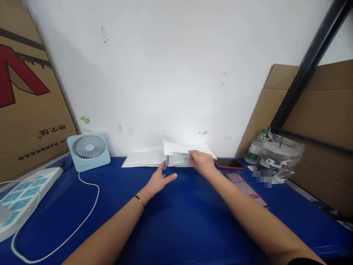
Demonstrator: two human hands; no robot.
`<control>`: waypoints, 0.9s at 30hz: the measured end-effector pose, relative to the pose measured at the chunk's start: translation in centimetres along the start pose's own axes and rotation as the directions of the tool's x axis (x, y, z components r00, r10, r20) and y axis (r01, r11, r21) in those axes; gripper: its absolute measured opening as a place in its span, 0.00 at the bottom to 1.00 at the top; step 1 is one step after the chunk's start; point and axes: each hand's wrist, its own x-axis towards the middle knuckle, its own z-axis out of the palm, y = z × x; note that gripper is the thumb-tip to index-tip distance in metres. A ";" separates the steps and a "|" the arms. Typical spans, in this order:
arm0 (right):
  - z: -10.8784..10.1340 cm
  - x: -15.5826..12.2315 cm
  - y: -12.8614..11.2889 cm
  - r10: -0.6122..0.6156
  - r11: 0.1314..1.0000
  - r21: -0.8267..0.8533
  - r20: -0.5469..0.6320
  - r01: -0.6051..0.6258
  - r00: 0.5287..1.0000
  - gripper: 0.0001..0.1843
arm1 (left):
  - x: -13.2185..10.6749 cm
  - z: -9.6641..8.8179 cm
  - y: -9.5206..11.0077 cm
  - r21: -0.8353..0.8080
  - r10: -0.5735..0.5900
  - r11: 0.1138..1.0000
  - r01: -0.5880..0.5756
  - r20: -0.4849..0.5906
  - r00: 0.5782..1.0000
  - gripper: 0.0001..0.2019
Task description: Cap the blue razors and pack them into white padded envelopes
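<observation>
Right hand fingers pinch white sheet; left hand rests flat, fingers released.

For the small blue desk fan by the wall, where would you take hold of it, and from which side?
Probably by the top edge of the fan, coming from above and in front. It stands upright on the blue table, its square frame giving two flat faces to pinch. Its white cable trails forward from the base, so avoid a low approach there.

Bright, even light fills the room, with a soft glare on the white wall at centre. Shadows are faint. Edges bow outward, and a small patch at right is pixelated.
</observation>
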 end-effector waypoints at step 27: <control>1.9 -4.8 -3.1 -0.213 0.524 0.837 0.307 -0.157 0.927 0.63 | -1.0 0.7 7.1 -0.525 0.139 0.718 -0.456 -0.535 0.834 0.18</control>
